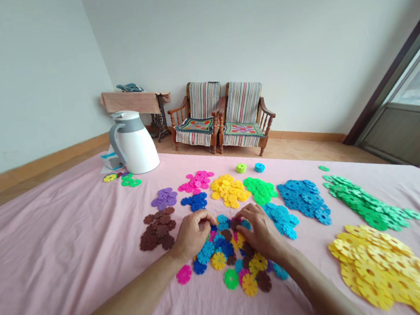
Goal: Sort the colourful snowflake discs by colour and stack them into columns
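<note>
A mixed heap of plastic snowflake discs (223, 260) in blue, yellow, brown, green and pink lies on the pink bedsheet (55, 251), right below my hands. My left hand (197, 233) curls over the heap's upper left side, its fingertips among the discs. On the upper right side, my right hand (260, 232) rests with its thumb and fingers around blue and brown discs. Whether either hand grips a disc is hidden by the fingers. Sorted piles surround the heap, including brown discs (157, 230) to the left and light blue discs (281, 220) to the right.
Further sorted piles lie across the sheet: purple, pink, dark blue, yellow, green and blue, with large green and yellow piles at right. A white thermal jug (134, 145) stands at the sheet's far edge. Beyond are two wooden armchairs (221, 117) and a sewing-machine table (153, 103).
</note>
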Tool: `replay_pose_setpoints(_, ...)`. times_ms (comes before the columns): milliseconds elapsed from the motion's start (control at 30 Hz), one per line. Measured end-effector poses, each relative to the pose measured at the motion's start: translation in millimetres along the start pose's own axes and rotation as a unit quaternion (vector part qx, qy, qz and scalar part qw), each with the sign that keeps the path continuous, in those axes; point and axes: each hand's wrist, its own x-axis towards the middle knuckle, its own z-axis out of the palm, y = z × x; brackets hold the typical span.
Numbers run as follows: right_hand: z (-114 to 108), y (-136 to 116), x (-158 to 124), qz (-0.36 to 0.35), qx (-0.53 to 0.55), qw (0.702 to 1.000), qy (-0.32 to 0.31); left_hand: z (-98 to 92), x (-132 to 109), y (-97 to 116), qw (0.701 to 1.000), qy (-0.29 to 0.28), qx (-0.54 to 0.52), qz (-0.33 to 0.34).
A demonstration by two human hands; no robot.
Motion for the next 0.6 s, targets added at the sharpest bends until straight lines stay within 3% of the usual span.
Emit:
replay_pose_setpoints(233,-2.7,-10.8,1.2,0.030,0.088,0.995,0.037,0.9,-3.7,3.8,0.998,0.004,0.027,0.050)
replay_pose_setpoints(500,1.0,-27.4,-6.6,0.016,0.191,0.981,0.006,1.6,-9.4,16.3,0.988,-0.041,0.066,0.130)
replay_pose_setpoints(600,0.3,-25.6,-6.2,0.024,0.190,0.981,0.025,-6.0,-7.2,14.3,0.987,-0.018,0.076,0.139)
